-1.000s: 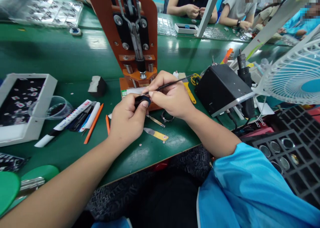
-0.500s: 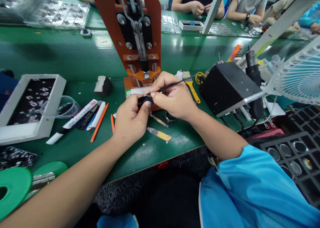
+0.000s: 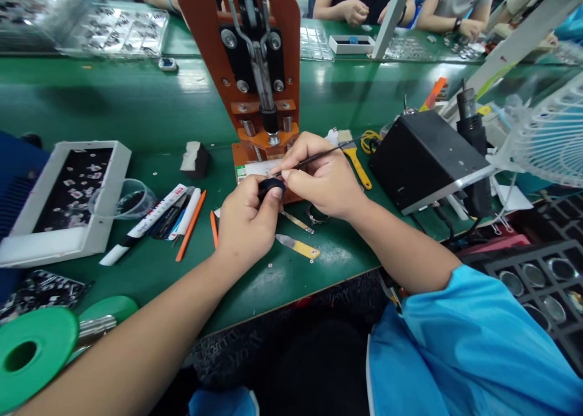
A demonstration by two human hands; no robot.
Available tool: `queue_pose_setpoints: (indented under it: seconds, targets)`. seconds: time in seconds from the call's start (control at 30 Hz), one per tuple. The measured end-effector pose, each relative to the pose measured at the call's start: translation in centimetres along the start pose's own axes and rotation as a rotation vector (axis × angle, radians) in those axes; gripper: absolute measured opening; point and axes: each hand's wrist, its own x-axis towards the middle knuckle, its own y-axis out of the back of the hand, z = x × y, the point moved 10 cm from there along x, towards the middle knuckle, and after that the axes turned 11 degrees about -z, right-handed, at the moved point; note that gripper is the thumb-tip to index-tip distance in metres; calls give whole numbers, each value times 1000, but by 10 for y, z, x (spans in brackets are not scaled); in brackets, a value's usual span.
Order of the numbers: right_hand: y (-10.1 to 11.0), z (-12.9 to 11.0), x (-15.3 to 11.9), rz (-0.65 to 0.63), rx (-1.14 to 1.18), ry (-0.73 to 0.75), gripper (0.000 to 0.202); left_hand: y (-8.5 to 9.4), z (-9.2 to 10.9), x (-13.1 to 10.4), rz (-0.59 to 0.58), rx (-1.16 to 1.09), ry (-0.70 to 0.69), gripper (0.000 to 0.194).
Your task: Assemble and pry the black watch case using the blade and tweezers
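My left hand (image 3: 249, 218) is closed around a small round black part (image 3: 273, 189), like a watch case, pinched between thumb and fingers. Thin dark tweezers (image 3: 321, 155) lie in the closed fingers of my right hand (image 3: 323, 179), their tip down at the part's upper edge. What the tip touches is too small to make out. Just behind both hands stands an orange lever press (image 3: 291, 70), its base partly covered by my fingers. Below them on the bench are a yellow-handled blade (image 3: 300, 248), a narrow metal strip (image 3: 298, 222) and a dark ring (image 3: 317, 214).
On the left are a white box (image 3: 104, 203), a clear cup (image 3: 132, 200), a marker (image 3: 150, 215), an orange stick (image 3: 191, 225) and a green spool (image 3: 50, 343). A black unit (image 3: 428, 161), a fan (image 3: 546, 136) and a compartment tray (image 3: 523, 258) stand right. Other people work across the bench.
The whole view has shifted slightly, so things appear a little further right. Both hands keep their grip, with the tweezers' tip still at the round part.
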Motion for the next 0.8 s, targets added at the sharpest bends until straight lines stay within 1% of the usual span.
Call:
queue_pose_setpoints:
  seconds: [0.1, 0.27, 0.43, 0.57, 0.67, 0.8]
  targets:
    - [0, 1, 0, -7, 6, -5, 4, 0, 0, 0, -2, 5, 4, 24]
    - [0, -2, -1, 8, 39, 33, 3, 0, -2, 0, -1, -11, 21, 23]
    - [1, -3, 1, 9, 31, 34, 6, 3, 4, 0, 25, 8, -16, 20]
    - [1, -1, 2, -14, 76, 39, 6, 2, 6, -1, -9, -48, -9, 20]
    - [2, 0, 2, -1, 92, 37, 8, 0, 6, -1, -32, -109, -3, 18]
    - [2, -1, 0, 8, 88, 20, 7, -1, 2, -1, -31, -131, 18, 20]
